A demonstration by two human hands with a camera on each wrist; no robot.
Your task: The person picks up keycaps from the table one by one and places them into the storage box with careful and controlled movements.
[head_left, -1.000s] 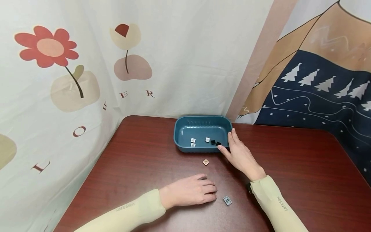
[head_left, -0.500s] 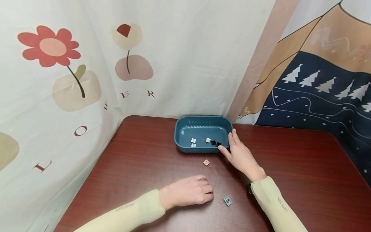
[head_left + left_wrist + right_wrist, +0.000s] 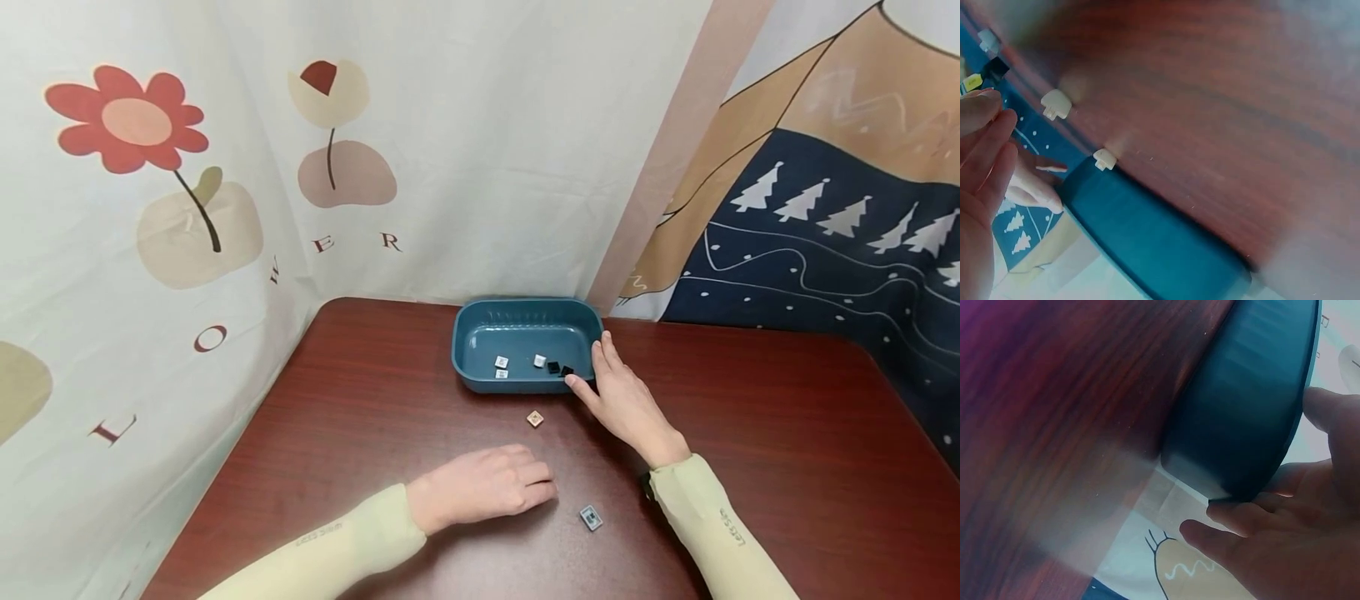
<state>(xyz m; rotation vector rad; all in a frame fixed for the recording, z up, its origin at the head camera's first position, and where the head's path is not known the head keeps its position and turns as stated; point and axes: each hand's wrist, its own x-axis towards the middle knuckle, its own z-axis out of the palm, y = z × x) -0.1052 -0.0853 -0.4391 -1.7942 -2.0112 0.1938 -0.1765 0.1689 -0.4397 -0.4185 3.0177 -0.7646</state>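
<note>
A blue rectangular tray (image 3: 480, 387) stands at the back middle of the table. My right hand (image 3: 632, 408) holds its front right corner, thumb at the front rim and fingers along the right end. Over the table in front, my left hand (image 3: 487, 487) has its fingers curled in. The left wrist view shows a small black-and-yellow piece (image 3: 994, 69) at those fingertips, hidden in the head view. A beige square piece (image 3: 535, 418) lies between left hand and tray. Right of the left hand lies a grey-blue piece (image 3: 591, 517) with a dark mark.
Inside the tray are several small pieces, among them a white piece (image 3: 540, 361) and a black piece (image 3: 553, 367). A patterned curtain (image 3: 450, 167) hangs behind and left of the reddish-brown table (image 3: 750, 417). A dark blue printed cloth (image 3: 810, 242) closes off the right.
The left hand's fingers, more spread a second ago, have curled in, and the hand has shifted slightly. The right hand and the tray have stayed put.
</note>
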